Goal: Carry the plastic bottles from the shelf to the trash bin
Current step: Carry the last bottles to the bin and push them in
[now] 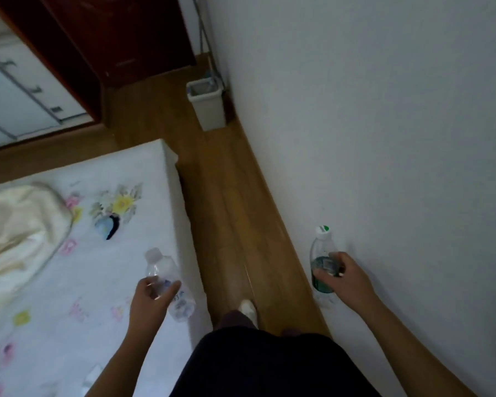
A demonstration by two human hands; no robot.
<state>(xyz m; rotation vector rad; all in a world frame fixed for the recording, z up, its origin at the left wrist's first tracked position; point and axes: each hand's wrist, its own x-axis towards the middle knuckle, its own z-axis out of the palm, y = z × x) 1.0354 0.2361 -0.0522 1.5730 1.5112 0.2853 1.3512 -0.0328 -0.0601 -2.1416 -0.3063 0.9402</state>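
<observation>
My left hand (149,299) grips a clear plastic bottle (166,270) with a pale cap, held over the edge of the bed. My right hand (345,275) grips a second clear bottle with a green label and white-green cap (321,247), close to the wall. A pale rectangular trash bin (209,110) with an open top stands on the floor far ahead, against the wall. Both hands are well short of it.
A bed with a white flowered sheet (83,267) fills the left, with a cream blanket (17,224) on it. A narrow wooden floor strip (226,210) runs between bed and white wall (384,110) toward the bin. Dark red furniture (112,38) stands behind. My foot (248,309) is on the floor.
</observation>
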